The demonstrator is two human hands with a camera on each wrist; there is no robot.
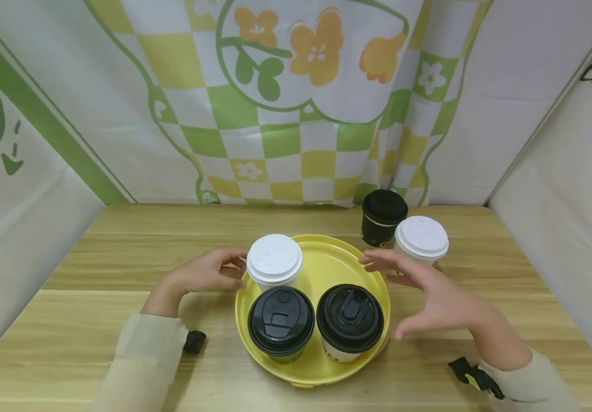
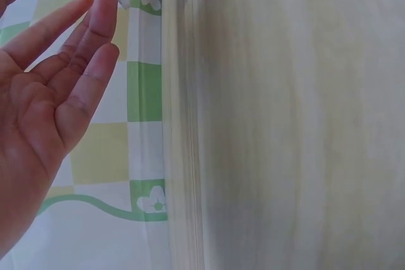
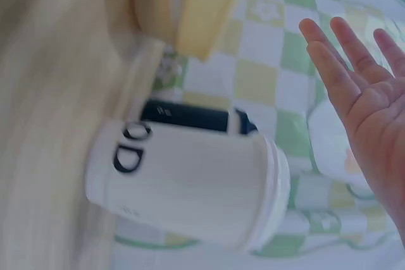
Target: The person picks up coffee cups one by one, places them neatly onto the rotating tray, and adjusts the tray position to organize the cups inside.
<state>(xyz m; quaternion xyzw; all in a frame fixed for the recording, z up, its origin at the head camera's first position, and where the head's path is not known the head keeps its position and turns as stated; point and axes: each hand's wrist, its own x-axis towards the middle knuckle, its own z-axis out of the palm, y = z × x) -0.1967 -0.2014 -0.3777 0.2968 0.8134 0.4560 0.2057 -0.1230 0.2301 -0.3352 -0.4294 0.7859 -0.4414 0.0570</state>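
A round yellow tray [image 1: 327,260] holds a white-lidded cup [image 1: 274,257] at its back left and two black-lidded cups [image 1: 281,321] [image 1: 350,316] at its front. My left hand [image 1: 205,270] is at the tray's left edge, fingertips close to the white-lidded cup; whether they touch is unclear. In the left wrist view that hand [image 2: 57,86] has loosely extended fingers beneath a yellowish rim. To the tray's right my right hand [image 1: 437,294] is spread, thumb apart from the fingers, gripping nothing. The right wrist view shows its extended fingers [image 3: 342,74].
Behind the right hand, off the tray, stand a second white-lidded cup [image 1: 422,237] with black lettering and a small black cup [image 1: 383,217]. They rest on a wood-grain table [image 1: 172,223]. A checked flowered curtain [image 1: 280,131] hangs at the back, with pale walls on both sides.
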